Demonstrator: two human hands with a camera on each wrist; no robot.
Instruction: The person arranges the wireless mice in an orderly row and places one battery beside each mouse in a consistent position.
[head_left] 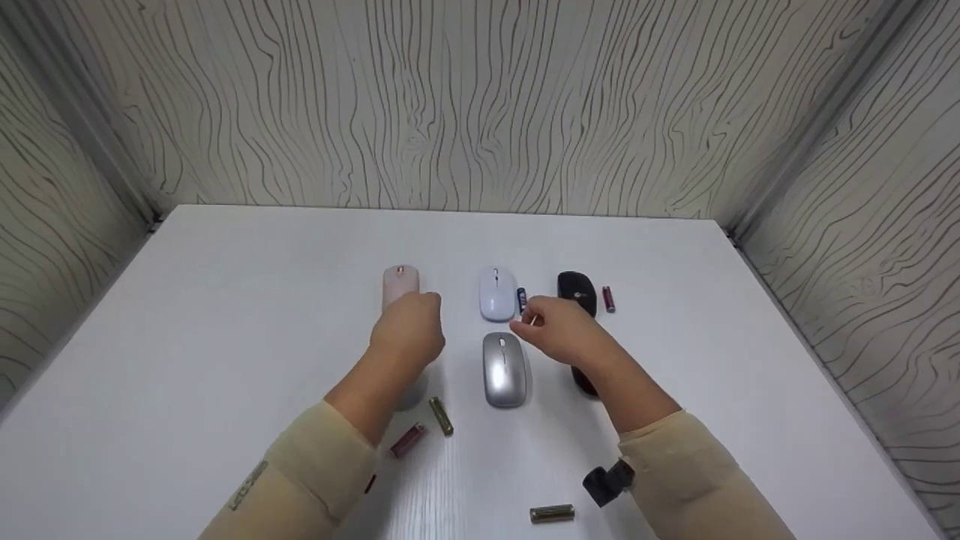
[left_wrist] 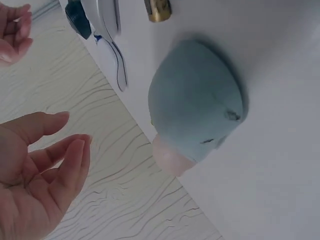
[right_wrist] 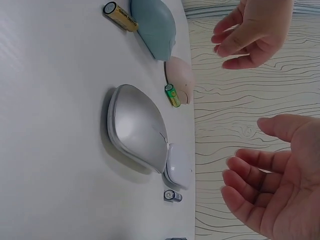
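My left hand [head_left: 409, 330] is above the table, between a pink mouse [head_left: 400, 280] and a light blue mouse [left_wrist: 197, 100]. Its fingers curve loosely with a gap to the thumb, and nothing is in them. In the head view that hand and wrist cover much of the blue mouse. The right hand [head_left: 564, 328] hovers beside a black mouse [head_left: 576, 289], partly hiding it, fingers relaxed and bare. A silver mouse [head_left: 505, 370] and a white mouse [head_left: 496, 294] lie between the hands. Next to the white one is a dark blue battery [head_left: 522, 299].
A green battery [right_wrist: 172, 95] lies by the pink mouse. Nearer are a gold battery [head_left: 441, 416], a red battery [head_left: 407, 440] and another gold battery [head_left: 552, 514]. Another red battery [head_left: 608, 299] lies at right. A second dark mouse [head_left: 583, 381] is partly under the right forearm. Wood-grain panels [head_left: 450, 105] enclose the white table [head_left: 225, 315].
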